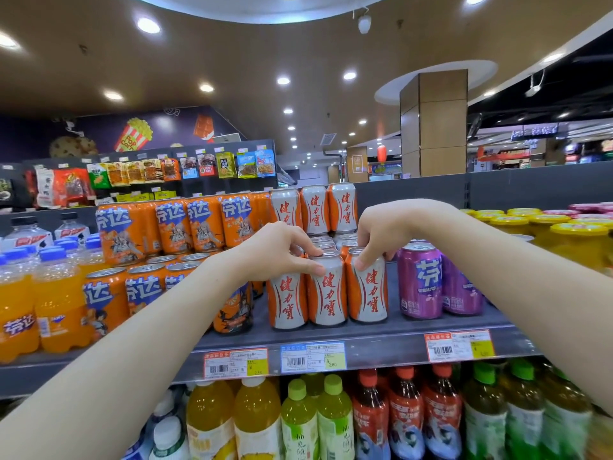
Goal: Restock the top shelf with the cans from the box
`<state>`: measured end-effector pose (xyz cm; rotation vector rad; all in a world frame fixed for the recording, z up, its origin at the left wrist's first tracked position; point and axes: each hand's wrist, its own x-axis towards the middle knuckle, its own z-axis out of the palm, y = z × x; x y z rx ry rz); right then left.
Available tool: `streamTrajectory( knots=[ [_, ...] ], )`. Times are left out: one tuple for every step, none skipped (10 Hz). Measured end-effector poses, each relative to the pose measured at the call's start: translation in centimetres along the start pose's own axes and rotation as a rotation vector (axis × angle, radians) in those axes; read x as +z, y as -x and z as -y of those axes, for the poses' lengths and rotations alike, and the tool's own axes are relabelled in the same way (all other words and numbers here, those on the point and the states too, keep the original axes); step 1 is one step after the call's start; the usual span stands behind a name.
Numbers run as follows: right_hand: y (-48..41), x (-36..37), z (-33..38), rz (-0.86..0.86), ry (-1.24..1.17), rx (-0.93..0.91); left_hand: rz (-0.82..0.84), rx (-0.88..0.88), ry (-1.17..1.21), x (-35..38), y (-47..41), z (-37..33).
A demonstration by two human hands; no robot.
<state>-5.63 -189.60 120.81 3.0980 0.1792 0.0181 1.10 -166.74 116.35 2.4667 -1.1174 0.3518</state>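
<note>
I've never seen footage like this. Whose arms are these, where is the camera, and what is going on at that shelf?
There is no machine here. These are a person's two bare arms, filmed by one wide-angle camera worn on their head, so you look forward and down as they do. They are facing a shop's top shelf. At its front stand three white-and-orange cans with red writing. The left hand pinches the top of the middle can. The right hand grips the top of the right can. More such cans are stacked behind. Orange cans stand to the left, purple cans to the right, and bottles fill the shelf below. The supply box is not in view.
</note>
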Motion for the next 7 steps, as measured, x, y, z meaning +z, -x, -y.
streamTrajectory(
  knots=[
    [0.3,0.1,0.0,-0.009,-0.020,-0.010,0.004,-0.001,0.001,0.0,0.2,0.0],
    [0.5,0.1,0.0,-0.006,-0.017,-0.005,-0.003,-0.007,0.003,0.1,0.3,-0.2],
    [0.7,0.3,0.4,-0.050,0.035,0.026,-0.010,-0.033,0.004,0.0,0.7,-0.5],
    [1.2,0.5,1.5,-0.230,0.044,0.018,-0.033,-0.029,0.009,-0.2,1.1,-1.0],
    [1.4,0.8,2.8,-0.364,-0.030,-0.038,-0.129,-0.033,-0.034,-0.9,1.6,-1.7],
    [1.3,1.7,4.4,-0.431,-0.098,-0.053,-0.255,-0.094,-0.321,-1.7,2.2,-2.0],
    [1.2,2.3,5.7,-0.513,-0.204,-0.063,-0.353,-0.129,-0.542,-2.1,2.8,-1.9]
  ],
)
